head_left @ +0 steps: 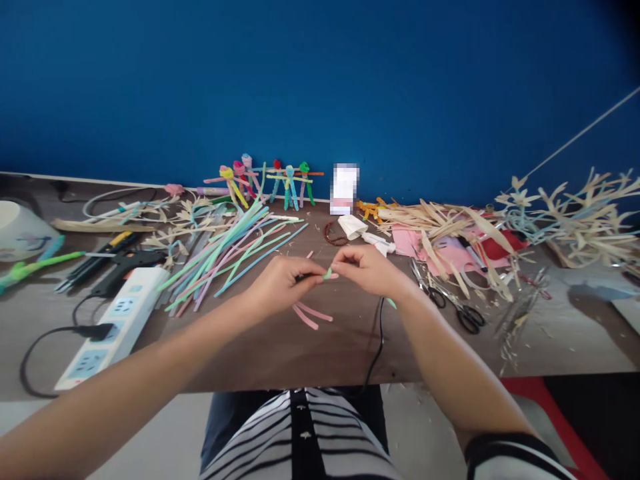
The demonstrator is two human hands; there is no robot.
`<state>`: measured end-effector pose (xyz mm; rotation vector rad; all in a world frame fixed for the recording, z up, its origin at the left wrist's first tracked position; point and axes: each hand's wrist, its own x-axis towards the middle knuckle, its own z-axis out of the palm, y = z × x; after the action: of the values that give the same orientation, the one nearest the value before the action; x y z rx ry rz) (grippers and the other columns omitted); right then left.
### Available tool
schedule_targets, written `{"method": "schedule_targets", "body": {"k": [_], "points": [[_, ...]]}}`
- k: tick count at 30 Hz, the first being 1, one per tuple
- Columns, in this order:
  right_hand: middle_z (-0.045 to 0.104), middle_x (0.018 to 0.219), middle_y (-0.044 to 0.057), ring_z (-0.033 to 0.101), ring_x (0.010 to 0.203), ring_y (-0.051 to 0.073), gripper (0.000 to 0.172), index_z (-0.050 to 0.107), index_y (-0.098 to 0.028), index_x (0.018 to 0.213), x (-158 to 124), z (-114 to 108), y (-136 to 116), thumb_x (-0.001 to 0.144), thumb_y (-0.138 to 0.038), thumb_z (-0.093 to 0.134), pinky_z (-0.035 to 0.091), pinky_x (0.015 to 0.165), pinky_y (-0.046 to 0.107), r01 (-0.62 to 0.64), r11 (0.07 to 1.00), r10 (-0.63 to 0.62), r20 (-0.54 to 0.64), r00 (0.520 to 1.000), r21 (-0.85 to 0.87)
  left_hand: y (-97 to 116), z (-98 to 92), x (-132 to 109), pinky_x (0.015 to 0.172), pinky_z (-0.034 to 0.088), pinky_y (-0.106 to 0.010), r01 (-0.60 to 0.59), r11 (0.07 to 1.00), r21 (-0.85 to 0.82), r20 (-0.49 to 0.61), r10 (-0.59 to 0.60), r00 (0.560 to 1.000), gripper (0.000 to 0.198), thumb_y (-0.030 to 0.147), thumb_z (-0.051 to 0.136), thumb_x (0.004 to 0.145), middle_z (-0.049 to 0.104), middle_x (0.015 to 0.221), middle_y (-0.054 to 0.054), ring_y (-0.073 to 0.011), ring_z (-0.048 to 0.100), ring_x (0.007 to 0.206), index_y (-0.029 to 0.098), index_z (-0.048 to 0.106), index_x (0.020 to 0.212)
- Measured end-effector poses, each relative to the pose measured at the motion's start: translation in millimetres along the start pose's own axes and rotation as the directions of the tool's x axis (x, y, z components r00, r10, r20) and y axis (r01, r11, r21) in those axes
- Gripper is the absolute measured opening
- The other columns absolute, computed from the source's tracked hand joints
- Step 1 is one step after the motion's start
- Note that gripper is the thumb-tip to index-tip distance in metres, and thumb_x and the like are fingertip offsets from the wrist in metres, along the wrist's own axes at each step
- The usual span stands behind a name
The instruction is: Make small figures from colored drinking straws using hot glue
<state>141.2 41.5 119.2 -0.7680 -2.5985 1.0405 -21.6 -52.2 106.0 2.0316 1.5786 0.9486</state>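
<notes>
My left hand [283, 283] and my right hand [369, 270] meet over the middle of the table, fingertips pinched close together. Between them shows a short green pipe cleaner [328, 274], gripped from both sides. Pink pipe cleaner ends [311, 316] stick out below my left fingers, and a pink tip rises above them; how they join the green one is hidden by the fingers. A green end [391, 303] pokes out beneath my right hand. Left of my hands lies a loose pile of pastel pipe cleaners [225, 247].
Several pipe-cleaner figures [290, 187] stand against the blue wall. At left are a white power strip [113, 327], a black glue gun [127, 267] and a white cup [25, 230]. Scissors [467, 317], dried husk strips [435, 223] and pink sheets [407, 240] lie right. A black cable [380, 343] crosses the front edge.
</notes>
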Motion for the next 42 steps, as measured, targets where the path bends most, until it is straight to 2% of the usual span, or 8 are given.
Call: {"method": "schedule_targets", "body": {"k": [6,11,15,18,22,30,36,42], "points": [[0.056,0.061,0.000,0.046,0.056,0.011,0.025,0.057,-0.017,0.070,-10,15,-4,0.082,-0.028,0.039,0.025,0.051,0.022,-0.005,0.972,0.010,0.017,1.000,-0.237,-5,3.6,1,0.055,0.043,-0.021,0.169,0.985,-0.028,-0.135,-0.171,0.976,0.019,0.024,0.049,0.075,0.068,0.072,-0.002,-0.0129,0.058,0.061,0.017,0.066,0.081],[0.062,0.073,0.004,0.053,0.065,0.015,0.021,0.059,-0.018,0.080,-19,14,-22,0.082,-0.027,0.041,0.026,0.056,0.024,0.022,0.891,-0.002,0.045,0.999,-0.454,-3,4.7,1,0.062,0.043,-0.023,0.087,0.980,0.179,-0.086,-0.072,0.994,0.020,0.018,0.047,0.075,0.068,0.080,-0.006,-0.0157,0.060,0.070,0.016,0.066,0.083],[0.063,0.074,0.003,0.053,0.067,0.015,0.019,0.059,-0.018,0.081,-16,3,-24,0.082,-0.025,0.042,0.029,0.059,0.024,-0.033,0.908,0.022,-0.030,0.999,-0.418,-1,4.1,-1,0.057,0.041,-0.023,-0.008,0.956,0.292,0.031,-0.001,1.000,0.021,0.014,0.045,0.075,0.066,0.068,-0.005,-0.0153,0.059,0.063,0.016,0.066,0.078],[0.061,0.070,0.001,0.051,0.064,0.012,0.016,0.060,-0.017,0.077,-11,-1,-16,0.079,-0.025,0.045,0.029,0.057,0.022,-0.048,0.959,0.027,-0.079,0.997,-0.278,-1,3.6,-2,0.058,0.042,-0.023,-0.040,0.981,0.190,0.059,0.030,0.998,0.020,0.016,0.047,0.075,0.066,0.069,-0.004,-0.0143,0.058,0.064,0.017,0.066,0.081],[0.055,0.060,-0.002,0.046,0.057,0.009,0.021,0.059,-0.015,0.070,-5,3,-1,0.080,-0.028,0.045,0.028,0.052,0.020,-0.046,0.993,0.041,-0.051,0.998,-0.105,-2,2.8,-3,0.055,0.044,-0.021,0.103,0.987,-0.120,0.032,-0.100,0.994,0.019,0.022,0.048,0.076,0.066,0.070,-0.003,-0.0126,0.058,0.063,0.016,0.065,0.082],[0.058,0.065,-0.001,0.047,0.061,0.010,0.019,0.059,-0.015,0.072,-6,9,-3,0.080,-0.025,0.044,0.028,0.055,0.020,-0.036,0.995,0.028,-0.086,0.996,-0.096,4,0.0,1,0.043,0.040,-0.018,0.420,0.794,-0.439,0.323,-0.296,0.899,0.024,0.032,0.045,0.076,0.058,0.057,0.000,-0.0081,0.049,0.050,0.015,0.061,0.068],[0.057,0.063,-0.001,0.047,0.060,0.010,0.024,0.058,-0.016,0.073,-9,7,-7,0.083,-0.027,0.039,0.026,0.054,0.020,-0.034,0.983,0.020,-0.077,0.997,-0.182,4,5.3,5,0.051,0.043,-0.019,0.431,0.717,-0.548,0.263,-0.341,0.902,0.018,0.028,0.053,0.072,0.059,0.056,0.000,-0.0068,0.049,0.049,0.013,0.058,0.064],[0.061,0.070,0.002,0.052,0.063,0.013,0.024,0.058,-0.017,0.078,-18,14,-17,0.085,-0.026,0.037,0.026,0.054,0.022,-0.021,0.925,0.036,0.034,0.999,-0.379,-3,9.2,4,0.049,0.041,-0.020,0.343,0.848,-0.405,0.091,-0.336,0.938,0.023,0.032,0.051,0.073,0.061,0.057,-0.002,-0.0093,0.051,0.050,0.012,0.061,0.067]]}}
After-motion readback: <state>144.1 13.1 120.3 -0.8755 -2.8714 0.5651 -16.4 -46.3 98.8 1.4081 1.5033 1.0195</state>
